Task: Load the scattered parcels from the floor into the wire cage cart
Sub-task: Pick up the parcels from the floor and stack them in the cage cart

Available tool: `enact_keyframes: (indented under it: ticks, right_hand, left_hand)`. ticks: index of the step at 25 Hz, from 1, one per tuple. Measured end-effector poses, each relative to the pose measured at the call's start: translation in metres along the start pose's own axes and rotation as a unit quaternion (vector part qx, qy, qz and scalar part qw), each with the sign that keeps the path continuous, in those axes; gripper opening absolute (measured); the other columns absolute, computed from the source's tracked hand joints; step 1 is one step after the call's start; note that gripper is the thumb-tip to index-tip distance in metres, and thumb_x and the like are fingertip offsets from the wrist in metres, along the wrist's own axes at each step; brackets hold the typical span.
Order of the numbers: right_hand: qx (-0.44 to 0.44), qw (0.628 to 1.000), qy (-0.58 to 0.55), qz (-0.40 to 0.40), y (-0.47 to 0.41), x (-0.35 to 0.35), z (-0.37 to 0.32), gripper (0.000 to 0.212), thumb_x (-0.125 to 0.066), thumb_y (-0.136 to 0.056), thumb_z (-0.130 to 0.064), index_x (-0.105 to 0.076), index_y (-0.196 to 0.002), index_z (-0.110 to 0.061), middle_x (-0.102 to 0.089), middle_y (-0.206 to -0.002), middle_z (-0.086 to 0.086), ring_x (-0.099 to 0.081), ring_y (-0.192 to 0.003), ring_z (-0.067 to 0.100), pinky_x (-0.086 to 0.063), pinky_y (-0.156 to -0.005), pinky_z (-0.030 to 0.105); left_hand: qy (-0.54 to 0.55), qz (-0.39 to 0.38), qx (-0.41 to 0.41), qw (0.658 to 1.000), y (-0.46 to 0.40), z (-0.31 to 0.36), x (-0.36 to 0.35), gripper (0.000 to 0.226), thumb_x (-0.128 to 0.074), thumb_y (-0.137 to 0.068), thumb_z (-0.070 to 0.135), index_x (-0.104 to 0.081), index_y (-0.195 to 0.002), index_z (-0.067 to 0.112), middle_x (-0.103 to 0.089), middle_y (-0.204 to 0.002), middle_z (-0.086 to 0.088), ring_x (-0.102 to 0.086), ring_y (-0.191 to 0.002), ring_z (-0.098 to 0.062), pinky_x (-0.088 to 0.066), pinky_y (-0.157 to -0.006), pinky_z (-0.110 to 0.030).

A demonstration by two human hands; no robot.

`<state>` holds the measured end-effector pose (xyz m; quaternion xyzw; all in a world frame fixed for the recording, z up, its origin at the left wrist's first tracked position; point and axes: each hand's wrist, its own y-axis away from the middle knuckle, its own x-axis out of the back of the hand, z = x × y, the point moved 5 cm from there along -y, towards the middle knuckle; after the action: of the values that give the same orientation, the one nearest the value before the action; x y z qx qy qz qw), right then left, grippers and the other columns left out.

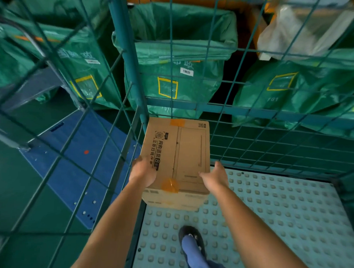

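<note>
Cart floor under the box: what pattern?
Pale grey cart floor, rows of raised round studs; head view.

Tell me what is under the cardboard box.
The cardboard box sits in the cart's back left corner on the studded floor plate, both hands on its near end. The patch of plate right under it is covered.
</note>
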<state>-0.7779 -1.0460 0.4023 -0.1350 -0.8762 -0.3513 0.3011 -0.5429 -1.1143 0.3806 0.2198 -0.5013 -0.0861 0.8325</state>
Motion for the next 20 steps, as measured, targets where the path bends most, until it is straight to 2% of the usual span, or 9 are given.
enact_keyframes:
  ticks: [2,4,5,7,11,14,16,18,20]
  right_hand:
    - [0.022,1.000,-0.013,-0.008,0.029,0.016,-0.002,0.069,-0.059,-0.095,-0.029,-0.022,-0.152,-0.017,-0.028,-0.156,0.005,-0.039,-0.135,0.027,-0.041,-0.096,0.033]
    - [0.044,0.999,-0.022,-0.009,0.065,0.035,-0.006,0.062,-0.055,-0.098,-0.028,-0.026,-0.151,-0.017,-0.032,-0.154,0.004,-0.048,-0.127,0.024,-0.038,-0.082,0.025]
    - [0.055,0.998,-0.021,-0.008,0.083,0.042,-0.007,0.059,-0.053,-0.098,-0.028,-0.028,-0.150,-0.016,-0.035,-0.153,0.004,-0.051,-0.123,0.022,-0.036,-0.079,0.024]
    - [0.079,0.997,-0.016,-0.003,0.125,0.056,-0.008,0.054,-0.052,-0.098,-0.027,-0.035,-0.148,-0.013,-0.039,-0.150,0.005,-0.051,-0.123,0.022,-0.037,-0.083,0.023]
    - [0.113,0.993,-0.032,0.011,0.209,0.078,-0.001,0.043,-0.054,-0.097,-0.025,-0.048,-0.138,-0.013,-0.051,-0.140,0.005,-0.053,-0.120,0.022,-0.042,-0.090,0.028]
    - [0.130,0.991,-0.039,0.019,0.258,0.088,0.011,0.037,-0.054,-0.097,-0.025,-0.053,-0.133,-0.014,-0.056,-0.132,0.004,-0.056,-0.105,0.021,-0.041,-0.080,0.026]
    - [0.136,0.990,-0.034,0.012,0.281,0.089,0.020,0.035,-0.055,-0.096,-0.023,-0.055,-0.130,-0.014,-0.059,-0.126,0.005,-0.053,-0.091,0.018,-0.038,-0.073,0.025]
    - [0.144,0.989,-0.038,0.003,0.297,0.089,0.032,0.030,-0.056,-0.095,-0.021,-0.059,-0.124,-0.013,-0.062,-0.117,0.006,-0.055,-0.086,0.018,-0.038,-0.070,0.025]
    - [0.147,0.988,-0.047,-0.007,0.311,0.090,0.044,0.019,-0.055,-0.095,-0.020,-0.061,-0.112,-0.015,-0.064,-0.100,0.006,-0.056,-0.075,0.017,-0.039,-0.060,0.025]
  left_hand:
    - [0.003,-0.003,-0.024,1.000,0.029,0.008,0.013,0.036,-0.041,-0.093,0.006,-0.052,-0.126,0.016,-0.060,-0.115,-0.006,-0.059,-0.097,-0.023,-0.055,-0.081,-0.036]
    - [0.018,0.009,-0.045,0.999,0.069,0.017,0.032,0.040,-0.041,-0.092,0.006,-0.055,-0.127,0.019,-0.062,-0.119,-0.004,-0.060,-0.096,-0.022,-0.053,-0.074,-0.033]
    - [0.027,0.012,-0.053,0.998,0.090,0.019,0.040,0.041,-0.041,-0.091,0.005,-0.056,-0.127,0.020,-0.061,-0.121,-0.004,-0.060,-0.096,-0.022,-0.051,-0.072,-0.032]
    - [0.044,0.013,-0.069,0.997,0.137,0.020,0.055,0.039,-0.041,-0.091,0.006,-0.058,-0.124,0.018,-0.062,-0.120,-0.003,-0.061,-0.094,-0.023,-0.050,-0.069,-0.031]
    - [0.037,0.019,-0.075,0.996,0.232,0.004,0.081,0.032,-0.044,-0.092,0.009,-0.061,-0.118,0.016,-0.065,-0.102,-0.003,-0.060,-0.081,-0.020,-0.047,-0.060,-0.029]
    - [0.039,0.031,-0.083,0.995,0.289,-0.009,0.089,0.029,-0.042,-0.093,0.010,-0.062,-0.112,0.017,-0.061,-0.090,-0.004,-0.056,-0.075,-0.023,-0.042,-0.058,-0.029]
    - [0.020,0.029,-0.086,0.996,0.314,-0.017,0.089,0.027,-0.041,-0.095,0.010,-0.059,-0.112,0.021,-0.063,-0.100,-0.005,-0.055,-0.078,-0.021,-0.044,-0.061,-0.031]
    - [0.001,0.036,-0.081,0.996,0.335,-0.025,0.086,0.033,-0.041,-0.097,0.009,-0.056,-0.126,0.015,-0.060,-0.123,-0.007,-0.053,-0.090,-0.018,-0.047,-0.076,-0.032]
    - [0.016,0.050,-0.070,0.996,0.356,-0.029,0.080,0.038,-0.039,-0.096,0.006,-0.054,-0.131,0.012,-0.056,-0.130,-0.008,-0.055,-0.103,-0.022,-0.045,-0.078,-0.031]
